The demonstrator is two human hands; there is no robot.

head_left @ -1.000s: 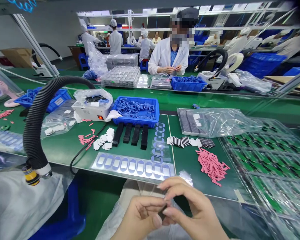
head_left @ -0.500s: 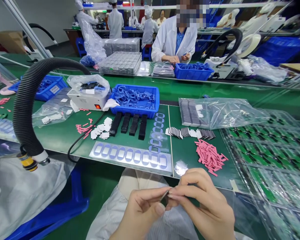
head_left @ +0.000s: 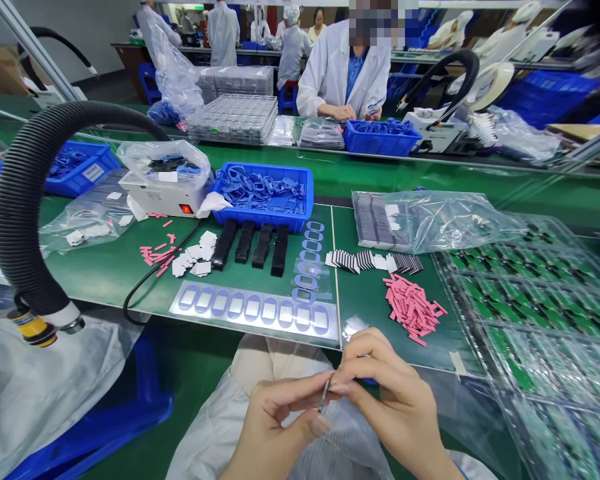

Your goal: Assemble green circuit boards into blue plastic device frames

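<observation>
A thin grey strip (head_left: pixel 324 395) is pinched between the left hand (head_left: pixel 277 419) and the right hand (head_left: pixel 393 393) (the fingers are clamped on it). A shiny scrap (head_left: pixel 355 327) is left just past the fingers on the green table (head_left: pixel 360 300).

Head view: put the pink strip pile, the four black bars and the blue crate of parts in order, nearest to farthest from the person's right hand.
From the right hand:
1. Pink strip pile: ahead on the bench, right of the hand.
2. Four black bars: farther ahead, to the left.
3. Blue crate of parts: directly behind the bars.
</observation>
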